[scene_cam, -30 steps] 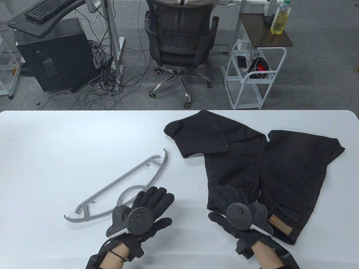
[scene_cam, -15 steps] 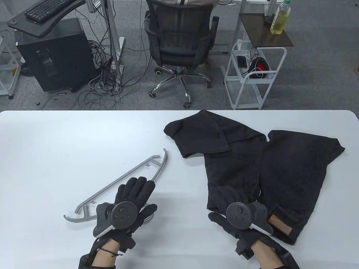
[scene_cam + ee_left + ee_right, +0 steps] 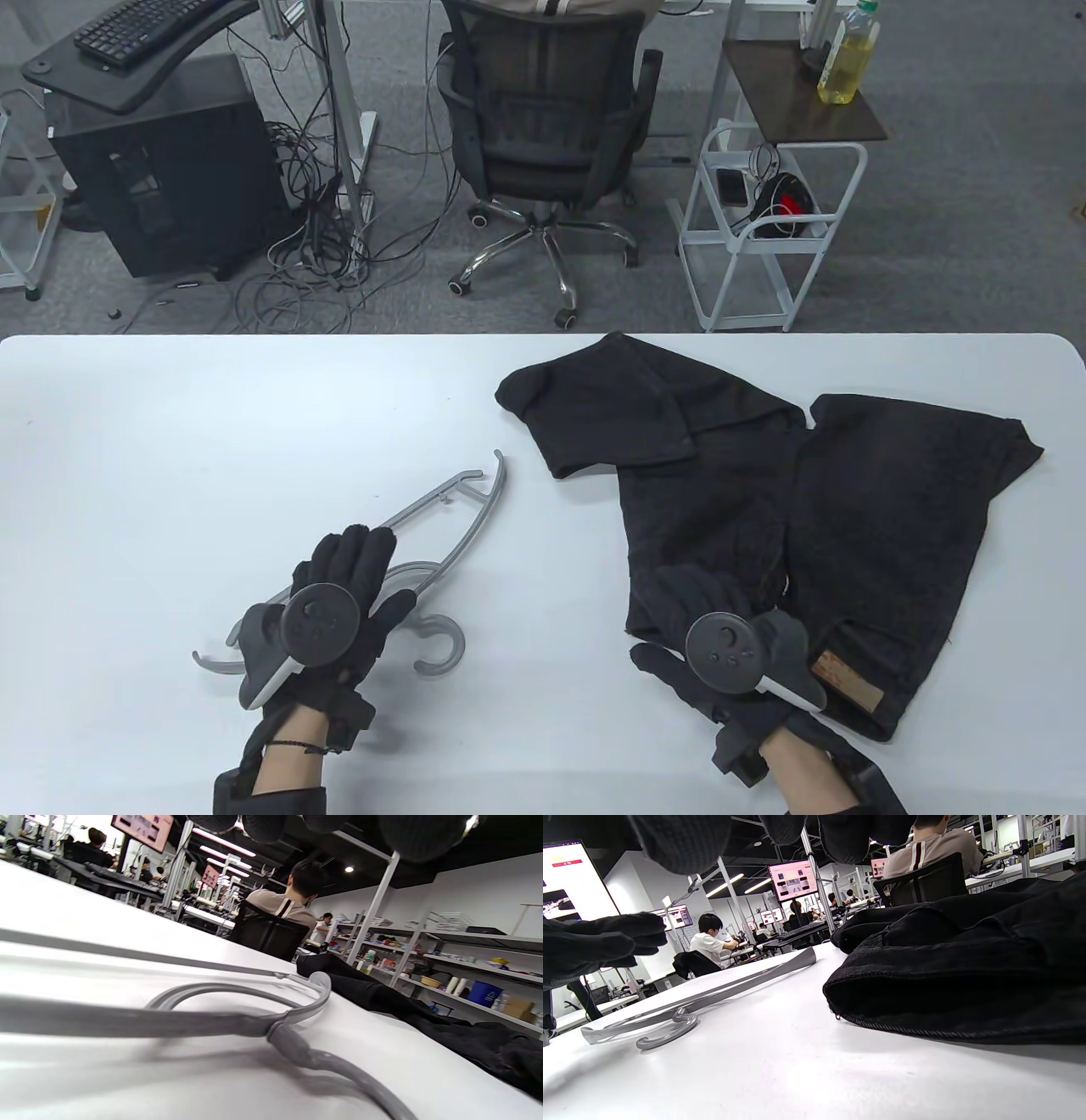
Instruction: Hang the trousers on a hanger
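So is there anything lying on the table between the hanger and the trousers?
Nothing visible. The grey hanger lies under the left hand, and only bare white table separates it from the black trousers, where the right hand rests.

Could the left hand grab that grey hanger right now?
Probably yes: the left hand is over the hanger, fingers spread across its middle, and nothing lies between them. Its hook sticks out free beside the hand.

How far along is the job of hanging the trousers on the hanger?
Nothing is hung yet. The trousers lie spread on the table, apart from the hanger. The left hand is over the hanger, grip unclear; the right hand rests on the trousers. Lifting and draping remain.
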Motion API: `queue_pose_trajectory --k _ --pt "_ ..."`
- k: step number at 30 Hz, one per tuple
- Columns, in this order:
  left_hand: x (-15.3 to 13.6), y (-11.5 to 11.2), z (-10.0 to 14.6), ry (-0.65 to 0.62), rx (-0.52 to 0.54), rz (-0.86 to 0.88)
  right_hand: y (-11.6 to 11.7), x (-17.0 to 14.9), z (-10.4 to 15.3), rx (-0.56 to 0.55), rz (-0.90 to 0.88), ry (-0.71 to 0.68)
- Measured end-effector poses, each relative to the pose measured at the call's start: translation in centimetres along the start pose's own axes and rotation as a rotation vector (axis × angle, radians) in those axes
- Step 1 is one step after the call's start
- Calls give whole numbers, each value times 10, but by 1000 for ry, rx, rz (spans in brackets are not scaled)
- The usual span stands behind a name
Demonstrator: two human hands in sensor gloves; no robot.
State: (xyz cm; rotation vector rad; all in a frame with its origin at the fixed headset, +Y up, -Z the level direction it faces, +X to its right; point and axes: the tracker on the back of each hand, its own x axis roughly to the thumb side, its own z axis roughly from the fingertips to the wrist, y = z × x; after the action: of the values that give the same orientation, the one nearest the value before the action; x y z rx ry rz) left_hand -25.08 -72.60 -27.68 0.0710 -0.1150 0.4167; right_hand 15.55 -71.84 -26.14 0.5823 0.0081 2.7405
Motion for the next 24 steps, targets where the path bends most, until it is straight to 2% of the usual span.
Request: queue_pose_trajectory --k 10,15,24 --pt "-20 -12 -8 119 -93 8 3 -4 -1 27 -9 18" --pt "-26 -22 -12 196 -220 -10 3 -5 -1 25 -13 25" --pt "-37 -36 -16 328 -320 -130 2 -6 -2 31 -16 30"
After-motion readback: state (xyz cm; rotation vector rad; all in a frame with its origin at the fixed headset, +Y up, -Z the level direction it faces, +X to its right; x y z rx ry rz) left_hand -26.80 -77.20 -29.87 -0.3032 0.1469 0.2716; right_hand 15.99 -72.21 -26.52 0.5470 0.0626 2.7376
